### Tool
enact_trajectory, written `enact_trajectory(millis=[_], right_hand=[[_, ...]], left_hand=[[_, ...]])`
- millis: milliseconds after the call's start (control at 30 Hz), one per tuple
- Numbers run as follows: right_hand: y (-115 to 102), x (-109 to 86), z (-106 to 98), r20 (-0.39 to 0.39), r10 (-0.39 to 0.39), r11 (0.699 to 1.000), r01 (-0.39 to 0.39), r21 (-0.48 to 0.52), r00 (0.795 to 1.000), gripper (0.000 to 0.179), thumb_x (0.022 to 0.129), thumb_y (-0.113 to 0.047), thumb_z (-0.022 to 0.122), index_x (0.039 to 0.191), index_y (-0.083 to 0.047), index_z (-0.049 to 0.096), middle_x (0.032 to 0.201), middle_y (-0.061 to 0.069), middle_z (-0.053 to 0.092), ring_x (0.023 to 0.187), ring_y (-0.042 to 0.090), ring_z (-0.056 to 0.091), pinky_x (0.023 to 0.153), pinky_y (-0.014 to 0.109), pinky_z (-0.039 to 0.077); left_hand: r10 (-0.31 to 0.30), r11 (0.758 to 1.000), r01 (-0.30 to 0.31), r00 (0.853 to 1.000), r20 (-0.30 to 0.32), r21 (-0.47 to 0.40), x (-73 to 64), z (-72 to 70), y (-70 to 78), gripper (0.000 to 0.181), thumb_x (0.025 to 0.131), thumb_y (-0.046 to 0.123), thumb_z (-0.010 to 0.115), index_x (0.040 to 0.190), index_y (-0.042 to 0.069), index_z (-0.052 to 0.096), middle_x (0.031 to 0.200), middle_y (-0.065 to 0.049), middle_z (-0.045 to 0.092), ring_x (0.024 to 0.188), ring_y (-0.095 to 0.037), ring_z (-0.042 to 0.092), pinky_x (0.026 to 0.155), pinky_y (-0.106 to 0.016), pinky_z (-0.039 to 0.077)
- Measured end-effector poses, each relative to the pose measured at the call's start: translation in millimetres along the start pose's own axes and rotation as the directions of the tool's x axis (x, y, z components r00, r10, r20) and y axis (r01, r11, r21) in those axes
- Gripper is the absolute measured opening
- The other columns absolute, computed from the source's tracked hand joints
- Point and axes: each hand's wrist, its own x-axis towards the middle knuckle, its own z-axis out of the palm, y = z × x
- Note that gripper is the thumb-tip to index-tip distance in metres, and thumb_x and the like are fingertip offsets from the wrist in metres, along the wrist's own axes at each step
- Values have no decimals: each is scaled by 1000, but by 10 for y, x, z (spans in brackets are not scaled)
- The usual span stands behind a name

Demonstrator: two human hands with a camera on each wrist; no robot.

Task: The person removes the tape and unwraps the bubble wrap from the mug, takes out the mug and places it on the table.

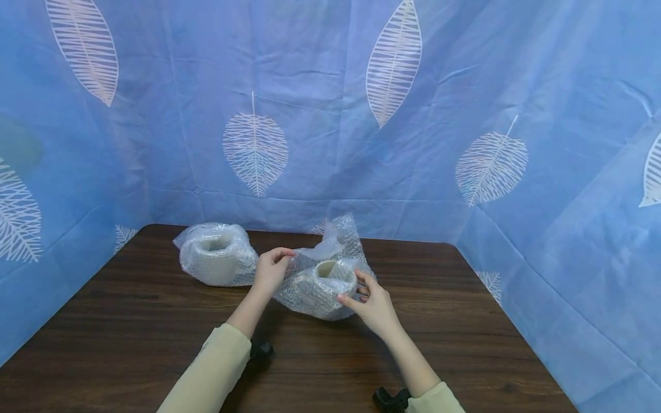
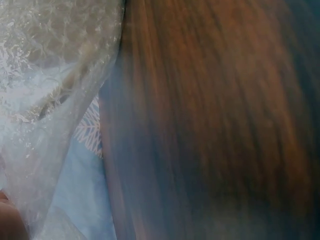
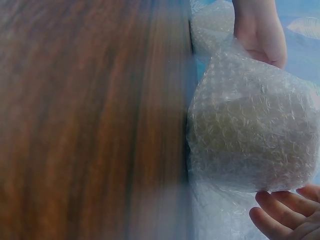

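Note:
A white, open-topped round vessel (image 1: 335, 275) stands on the table with bubble wrap (image 1: 302, 292) around its lower sides. My left hand (image 1: 272, 272) pinches the edge of the wrap to the left of the vessel's mouth. On the vessel's right side, my right hand (image 1: 374, 304) holds it through the wrap, thumb in front and fingers along the side. The right wrist view shows the fingers (image 3: 280, 212) against the wrapped wall. A loose flap of wrap (image 1: 345, 235) rises behind the vessel. In the left wrist view, bubble wrap (image 2: 45, 100) fills the left edge.
A second bubble-wrapped white vessel (image 1: 217, 261) stands at the back left, close to my left hand. The dark wooden table (image 1: 155, 344) ends at a blue leaf-print curtain (image 1: 320, 155) at the back and sides.

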Motion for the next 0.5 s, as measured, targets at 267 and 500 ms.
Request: enact_trajectory(millis=[267, 500], right_hand=[[13, -5, 0, -6, -5, 1000, 5, -12, 1000, 81, 79, -35, 79, 144, -4, 41, 142, 17, 45, 120, 32, 52, 92, 45, 47], [1, -21, 11, -11, -11, 1000, 10, -16, 1000, 81, 80, -36, 79, 144, -4, 41, 142, 18, 44, 119, 32, 54, 92, 46, 48]], left_hand=[[-10, 978, -13, 994, 109, 209, -4, -8, -10, 36, 97, 4, 49, 131, 10, 60, 126, -19, 59, 60, -15, 53, 50, -26, 38], [27, 935, -108, 971, 238, 337, 21, -6, -39, 48, 96, 3, 48, 143, 6, 45, 148, -18, 36, 50, -13, 35, 54, -32, 41]])
